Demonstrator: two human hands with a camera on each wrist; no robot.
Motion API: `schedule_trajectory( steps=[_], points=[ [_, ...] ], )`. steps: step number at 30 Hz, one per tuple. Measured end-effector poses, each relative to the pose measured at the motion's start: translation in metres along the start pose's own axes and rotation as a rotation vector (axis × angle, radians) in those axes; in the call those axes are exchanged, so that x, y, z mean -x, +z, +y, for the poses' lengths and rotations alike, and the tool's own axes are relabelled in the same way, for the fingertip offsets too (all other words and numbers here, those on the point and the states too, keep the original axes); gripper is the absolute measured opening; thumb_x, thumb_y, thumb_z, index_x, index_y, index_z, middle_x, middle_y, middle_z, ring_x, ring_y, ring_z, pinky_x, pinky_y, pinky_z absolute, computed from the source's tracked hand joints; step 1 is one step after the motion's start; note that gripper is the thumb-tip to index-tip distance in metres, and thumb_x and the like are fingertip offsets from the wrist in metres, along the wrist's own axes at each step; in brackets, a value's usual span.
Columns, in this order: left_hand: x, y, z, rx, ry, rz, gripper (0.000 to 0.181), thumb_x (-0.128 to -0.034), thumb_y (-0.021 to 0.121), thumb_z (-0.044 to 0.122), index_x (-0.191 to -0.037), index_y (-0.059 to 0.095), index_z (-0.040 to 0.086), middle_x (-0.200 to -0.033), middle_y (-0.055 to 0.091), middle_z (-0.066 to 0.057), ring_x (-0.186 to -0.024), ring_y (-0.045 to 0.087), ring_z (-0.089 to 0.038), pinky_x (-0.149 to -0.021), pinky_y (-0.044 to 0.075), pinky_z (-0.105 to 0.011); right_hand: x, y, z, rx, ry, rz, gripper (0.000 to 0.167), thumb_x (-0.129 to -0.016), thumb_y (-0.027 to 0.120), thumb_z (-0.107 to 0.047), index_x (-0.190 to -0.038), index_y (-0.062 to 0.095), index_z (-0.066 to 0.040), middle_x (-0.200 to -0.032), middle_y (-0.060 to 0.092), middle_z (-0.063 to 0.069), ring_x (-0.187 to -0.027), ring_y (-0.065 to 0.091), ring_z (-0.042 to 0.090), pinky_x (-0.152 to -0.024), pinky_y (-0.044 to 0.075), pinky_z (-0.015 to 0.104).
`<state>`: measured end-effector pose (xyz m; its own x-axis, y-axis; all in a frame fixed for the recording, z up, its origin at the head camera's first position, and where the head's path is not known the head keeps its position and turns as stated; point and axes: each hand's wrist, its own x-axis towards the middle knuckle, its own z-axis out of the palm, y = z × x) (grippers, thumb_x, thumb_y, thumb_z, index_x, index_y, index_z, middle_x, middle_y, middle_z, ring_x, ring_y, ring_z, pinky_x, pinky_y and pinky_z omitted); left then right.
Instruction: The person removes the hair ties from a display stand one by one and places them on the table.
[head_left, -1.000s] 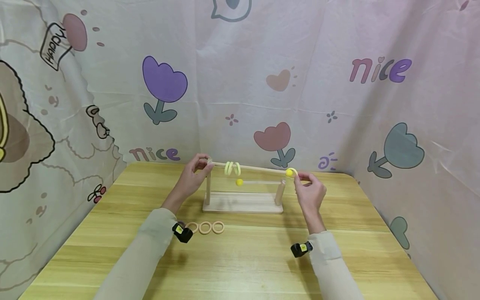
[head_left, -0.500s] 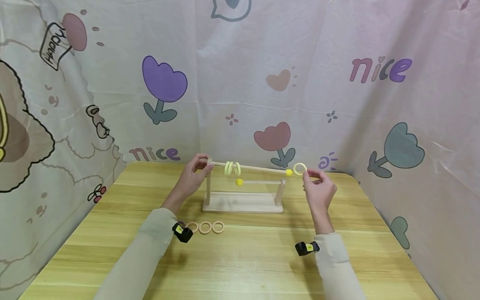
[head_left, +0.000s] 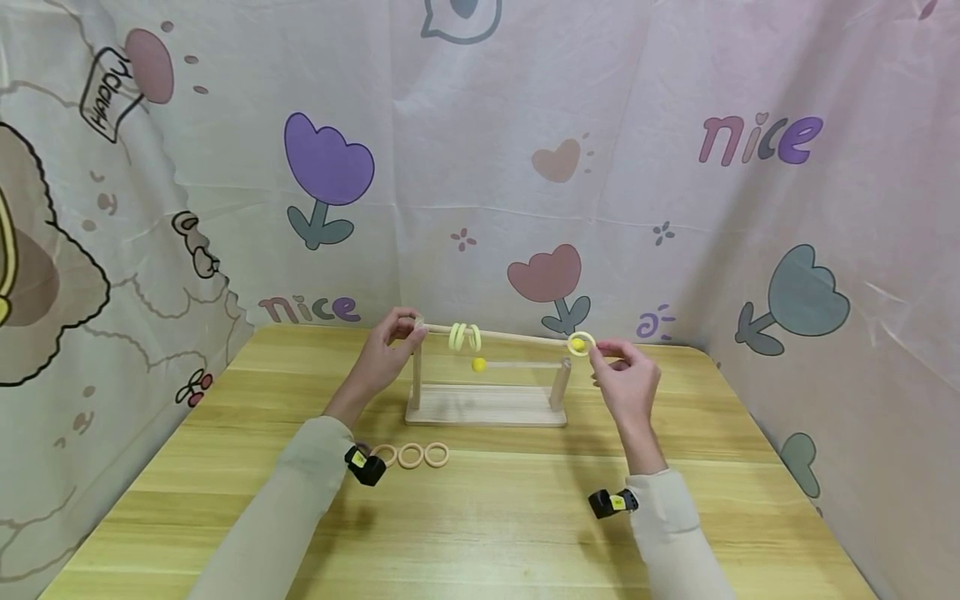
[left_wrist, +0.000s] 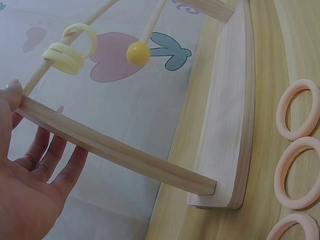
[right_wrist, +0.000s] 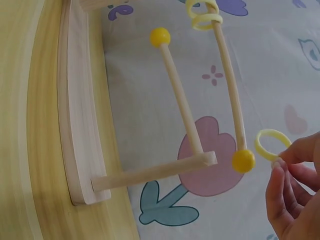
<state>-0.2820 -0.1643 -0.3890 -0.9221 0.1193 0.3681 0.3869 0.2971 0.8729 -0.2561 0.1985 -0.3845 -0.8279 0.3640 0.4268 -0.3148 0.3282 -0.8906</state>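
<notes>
A wooden stand has two posts, each bearing a rod tipped with a yellow ball. My left hand grips the top of the taller left post, where the upper rod joins. Pale yellow rings hang on that rod near the left hand. Between thumb and fingertips, my right hand pinches another pale yellow ring. In the head view this ring overlaps the upper rod's ball; in the right wrist view it is beside the ball, apart from it.
Peach-coloured rings lie in a row on the wooden table, in front of the stand; the left wrist camera partly covers the row's left end. The shorter right post carries the lower rod, its ball pointing left. A patterned cloth hangs behind.
The right hand first drew its yellow ring rightward off the upper rod's ball, then brought it back left to the ball. My left hand and the stand have stayed put.
</notes>
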Motion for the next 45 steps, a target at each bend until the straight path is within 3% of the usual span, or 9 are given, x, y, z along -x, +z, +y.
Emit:
schedule_trajectory(
  steps=[11, 18, 26, 45],
  points=[
    [0.0, -0.001, -0.001, -0.004, -0.007, 0.007, 0.03, -0.1068, 0.058, 0.026, -0.131, 0.053, 0.008, -0.112, 0.062, -0.018, -0.108, 0.057, -0.023, -0.099, 0.045, -0.035, 0.004, 0.003, -0.007, 0.036, 0.046, -0.175, 0.017, -0.09, 0.076, -0.006, -0.101, 0.076, 0.006, -0.097, 0.074, 0.026, -0.053, 0.064, 0.006, -0.052, 0.055, 0.021],
    [0.0, -0.001, -0.001, -0.004, -0.006, 0.0, 0.032, -0.107, 0.057, 0.025, -0.132, 0.053, 0.007, -0.114, 0.062, -0.022, -0.108, 0.057, -0.025, -0.097, 0.045, -0.033, 0.006, 0.006, -0.011, 0.05, 0.097, -0.278, 0.018, -0.088, 0.078, -0.005, -0.102, 0.075, 0.006, -0.089, 0.075, 0.015, -0.055, 0.066, 0.012, -0.055, 0.058, 0.027],
    [0.001, 0.0, 0.001, -0.006, -0.009, 0.002, 0.03, -0.1063, 0.059, 0.028, -0.131, 0.053, 0.012, -0.11, 0.062, -0.013, -0.108, 0.057, -0.023, -0.098, 0.046, -0.036, 0.011, 0.014, -0.009, 0.126, 0.081, -0.395, 0.015, -0.089, 0.077, -0.006, -0.101, 0.076, 0.003, -0.089, 0.074, 0.018, -0.058, 0.067, 0.02, -0.057, 0.06, 0.032],
    [0.0, -0.001, 0.0, -0.007, -0.01, 0.0, 0.033, -0.1061, 0.059, 0.028, -0.133, 0.053, 0.01, -0.112, 0.061, -0.014, -0.108, 0.057, -0.024, -0.095, 0.047, -0.032, 0.042, 0.055, -0.001, 0.159, 0.049, -0.651, 0.005, -0.088, 0.075, -0.002, -0.093, 0.077, 0.001, -0.082, 0.074, 0.013, -0.052, 0.059, 0.007, -0.051, 0.053, 0.022]
  ],
)
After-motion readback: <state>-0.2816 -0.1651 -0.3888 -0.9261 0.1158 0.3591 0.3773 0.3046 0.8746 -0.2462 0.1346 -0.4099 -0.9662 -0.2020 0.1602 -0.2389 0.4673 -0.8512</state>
